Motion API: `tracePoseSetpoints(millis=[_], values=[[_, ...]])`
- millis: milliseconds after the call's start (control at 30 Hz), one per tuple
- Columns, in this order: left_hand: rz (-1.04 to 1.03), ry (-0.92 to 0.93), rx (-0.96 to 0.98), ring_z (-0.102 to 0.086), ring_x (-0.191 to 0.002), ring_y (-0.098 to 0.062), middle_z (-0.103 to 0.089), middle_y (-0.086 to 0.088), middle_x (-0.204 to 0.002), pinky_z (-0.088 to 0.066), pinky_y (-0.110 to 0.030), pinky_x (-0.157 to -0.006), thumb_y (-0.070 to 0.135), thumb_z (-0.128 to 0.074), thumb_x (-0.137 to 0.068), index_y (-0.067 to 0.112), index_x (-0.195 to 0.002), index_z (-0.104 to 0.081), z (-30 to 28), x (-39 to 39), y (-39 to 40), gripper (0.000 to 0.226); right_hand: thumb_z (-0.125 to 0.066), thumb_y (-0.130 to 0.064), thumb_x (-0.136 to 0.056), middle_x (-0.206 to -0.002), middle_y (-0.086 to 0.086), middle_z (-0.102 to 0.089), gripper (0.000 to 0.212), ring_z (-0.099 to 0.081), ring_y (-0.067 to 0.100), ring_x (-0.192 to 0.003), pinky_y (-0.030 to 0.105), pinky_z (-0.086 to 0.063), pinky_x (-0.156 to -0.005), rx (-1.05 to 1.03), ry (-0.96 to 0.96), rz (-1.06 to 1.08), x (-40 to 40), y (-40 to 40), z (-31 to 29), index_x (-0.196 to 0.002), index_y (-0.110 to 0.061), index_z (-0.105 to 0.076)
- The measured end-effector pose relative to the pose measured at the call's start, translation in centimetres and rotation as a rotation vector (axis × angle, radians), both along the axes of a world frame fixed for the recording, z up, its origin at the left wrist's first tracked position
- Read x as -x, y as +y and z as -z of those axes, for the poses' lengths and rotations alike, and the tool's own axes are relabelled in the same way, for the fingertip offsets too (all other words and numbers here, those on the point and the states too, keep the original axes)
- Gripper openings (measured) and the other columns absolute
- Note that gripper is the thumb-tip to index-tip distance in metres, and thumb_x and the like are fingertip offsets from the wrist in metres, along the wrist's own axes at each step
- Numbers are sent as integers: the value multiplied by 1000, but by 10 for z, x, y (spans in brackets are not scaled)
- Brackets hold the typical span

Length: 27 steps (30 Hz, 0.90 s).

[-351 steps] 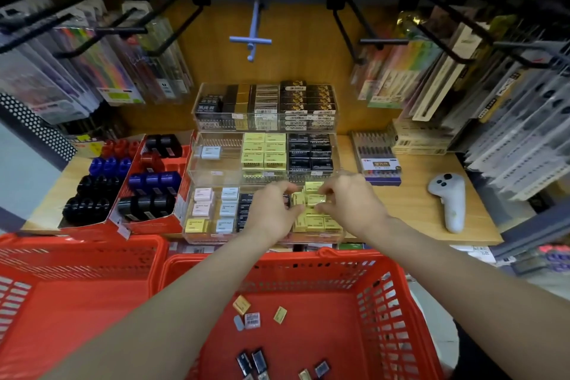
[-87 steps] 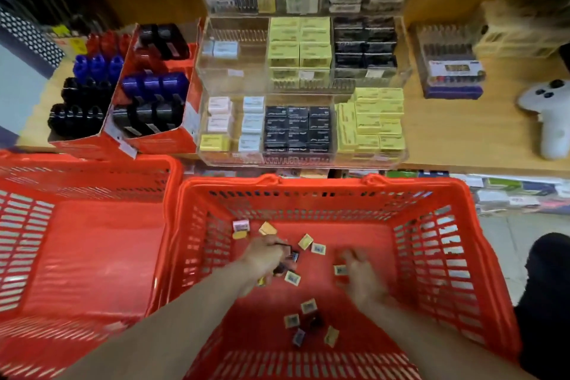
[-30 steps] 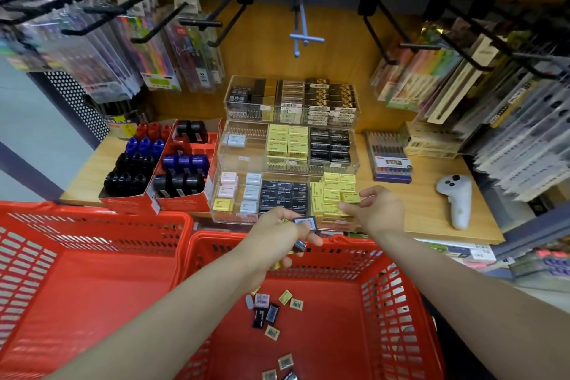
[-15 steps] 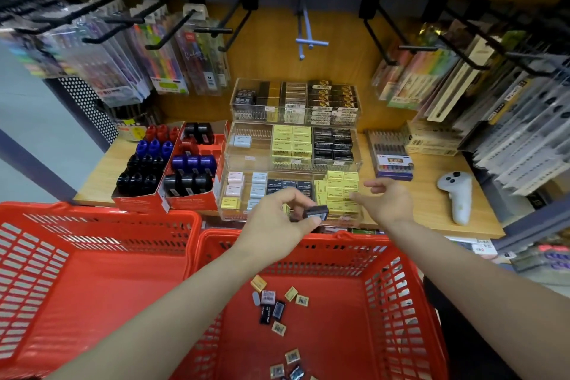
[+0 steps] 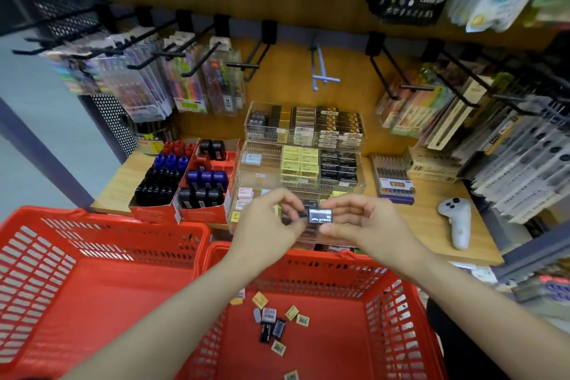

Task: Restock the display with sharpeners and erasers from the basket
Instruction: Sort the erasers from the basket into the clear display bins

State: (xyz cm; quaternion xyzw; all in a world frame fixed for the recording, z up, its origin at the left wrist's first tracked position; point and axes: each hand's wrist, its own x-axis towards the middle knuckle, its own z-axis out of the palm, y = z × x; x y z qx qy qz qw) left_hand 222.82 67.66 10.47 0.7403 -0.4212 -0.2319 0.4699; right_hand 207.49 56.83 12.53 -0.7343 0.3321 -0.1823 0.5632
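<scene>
Both my hands up over the clear tiered display (image 5: 303,163). Right hand (image 5: 367,222) pinches a black eraser (image 5: 320,215), thumb under, fingers on top. Left hand (image 5: 268,222) fingers curled, clamped on more small dark pieces, touching the eraser's left end. Loose erasers (image 5: 274,319) lie in the right red basket (image 5: 398,318) below.

Stationery shop: pegged pen packs (image 5: 185,83), red basket (image 5: 398,302).

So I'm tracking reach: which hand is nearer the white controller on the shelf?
Right. The right hand pinches a small black packet just left of the white controller; the left hand is farther left, beyond the packet.
</scene>
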Motion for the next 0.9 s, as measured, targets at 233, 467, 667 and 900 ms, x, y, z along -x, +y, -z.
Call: tracePoseSetpoints(millis=[233, 467, 667, 900], values=[[-350, 918, -133, -53, -70, -22, -64, -4, -73, -34, -23, -45, 49, -64, -87, 11, -77, -66, -4, -17, -13, 39, -85, -12, -71, -96, -8, -73, 29, -72, 10, -81, 27, -60, -69, 33, 83, 164, 2, -25, 9, -96, -22, -74], [-169, 1582, -284, -49, -69, -26, -58, -15, -81, -36, -23, -48, 16, -46, -73, 3, -71, -54, 4, -16, -28, 15, -86, -13, -70, -98, 0, -72, 28, -69, 12, -93, 28, -54, -85, -62, 70, 422, 3, -72, 37, -91, -25, -72], [-26, 1616, -300, -54, -74, -27, -62, -20, -86, -51, -27, -48, 17, -62, -91, 2, -93, -59, 5, -10, -41, 16, -85, -22, -74, -96, -5, -69, 26, -62, 11, -85, 27, -52, -78, 124, 178, 507, -15, -102, 32, -95, -28, -70], [-276, 992, -376, -48, -64, -15, -63, -9, -86, -45, -22, -51, 31, -62, -96, 11, -99, -62, 24, -41, -21, 20, -83, -19, -77, -87, -15, -68, 27, -67, -1, -69, 19, -56, -72, 283, 383, 192, -50, -59, 68, -100, -25, -71]])
